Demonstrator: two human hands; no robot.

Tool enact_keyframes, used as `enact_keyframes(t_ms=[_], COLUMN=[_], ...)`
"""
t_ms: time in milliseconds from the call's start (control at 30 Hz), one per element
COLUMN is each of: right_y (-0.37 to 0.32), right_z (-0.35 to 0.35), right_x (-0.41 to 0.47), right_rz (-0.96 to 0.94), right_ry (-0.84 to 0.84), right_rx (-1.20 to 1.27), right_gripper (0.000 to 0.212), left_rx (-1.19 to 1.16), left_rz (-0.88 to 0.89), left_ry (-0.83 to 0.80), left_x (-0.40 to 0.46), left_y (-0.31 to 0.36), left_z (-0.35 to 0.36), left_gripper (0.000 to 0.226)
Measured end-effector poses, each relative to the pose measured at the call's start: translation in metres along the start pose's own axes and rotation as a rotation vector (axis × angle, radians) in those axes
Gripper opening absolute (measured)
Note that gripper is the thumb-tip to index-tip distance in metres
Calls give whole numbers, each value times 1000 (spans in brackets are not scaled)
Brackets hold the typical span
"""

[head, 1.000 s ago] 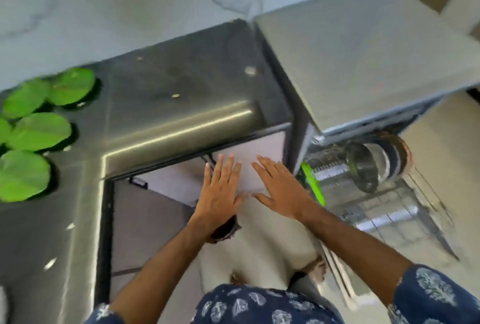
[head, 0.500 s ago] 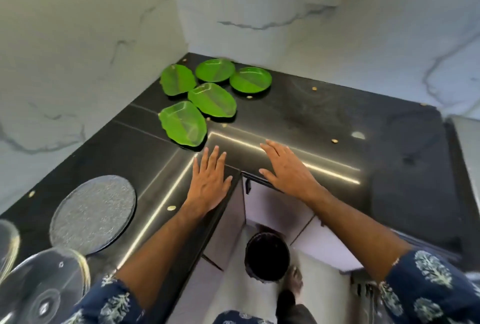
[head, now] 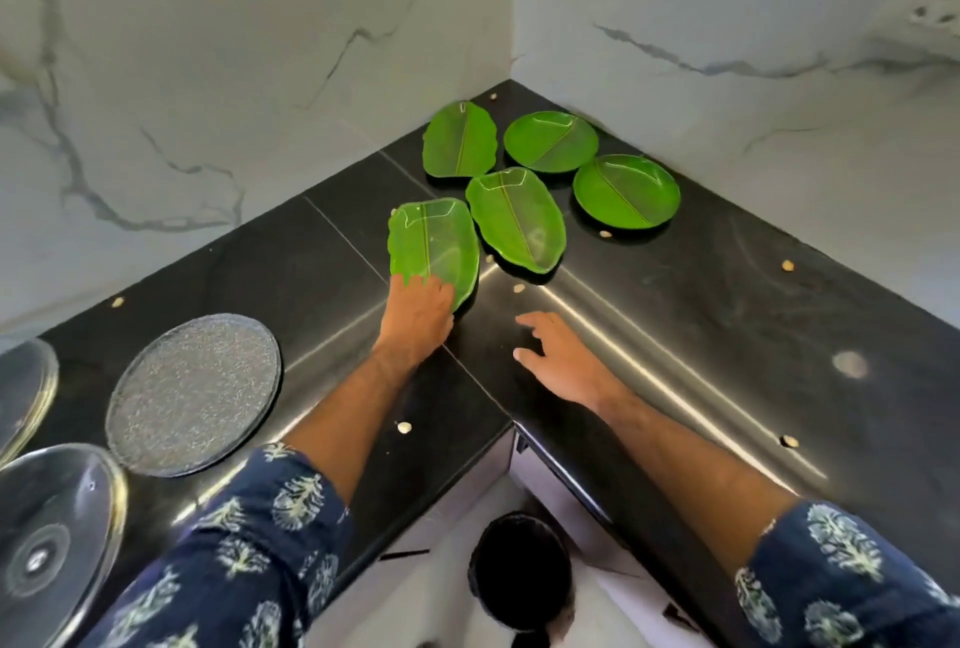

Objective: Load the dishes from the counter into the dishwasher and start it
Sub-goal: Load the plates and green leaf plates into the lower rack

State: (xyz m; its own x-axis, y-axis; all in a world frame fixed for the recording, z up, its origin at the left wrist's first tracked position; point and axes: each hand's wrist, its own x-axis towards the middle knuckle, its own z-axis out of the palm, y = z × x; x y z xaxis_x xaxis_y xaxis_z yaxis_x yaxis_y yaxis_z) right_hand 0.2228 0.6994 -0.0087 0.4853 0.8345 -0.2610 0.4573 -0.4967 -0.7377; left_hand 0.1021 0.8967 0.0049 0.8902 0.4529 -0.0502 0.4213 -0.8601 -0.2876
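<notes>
Black L-shaped surface (head: 701,294) in a marble-walled corner. Speckled grey round plate (head: 193,394) at left, glass lids (head: 52,538) beside it. Five green leaf-shaped plates (head: 511,180) clustered near the corner. Left hand (head: 415,309) fingers curled on the nearest leaf plate (head: 434,245); right hand (head: 558,356) spread, holding nothing, just beside. Scattered crumbs (head: 518,288).
</notes>
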Motion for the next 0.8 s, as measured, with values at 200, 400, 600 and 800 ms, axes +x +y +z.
enact_keyframes(t_ms=[200,400,600,800], right_y=[-19,-52,-48,-19], right_z=[-13,-15,-20,-41], right_x=[35,60,19,-96], right_rz=[161,335,294,247], right_ry=[-61,-207,28,320], right_rx=[501,1215,1048,1045], right_gripper=[30,42,37,40], left_rx=[12,-112,-314,-827], left_rz=[38,150,477,248], left_ry=[182,578,448,519], left_x=[-12,-52,-73,-47], left_y=[-2,24,29,21], left_z=[-16,-44,-57,-70], left_gripper=[11,13,42,54])
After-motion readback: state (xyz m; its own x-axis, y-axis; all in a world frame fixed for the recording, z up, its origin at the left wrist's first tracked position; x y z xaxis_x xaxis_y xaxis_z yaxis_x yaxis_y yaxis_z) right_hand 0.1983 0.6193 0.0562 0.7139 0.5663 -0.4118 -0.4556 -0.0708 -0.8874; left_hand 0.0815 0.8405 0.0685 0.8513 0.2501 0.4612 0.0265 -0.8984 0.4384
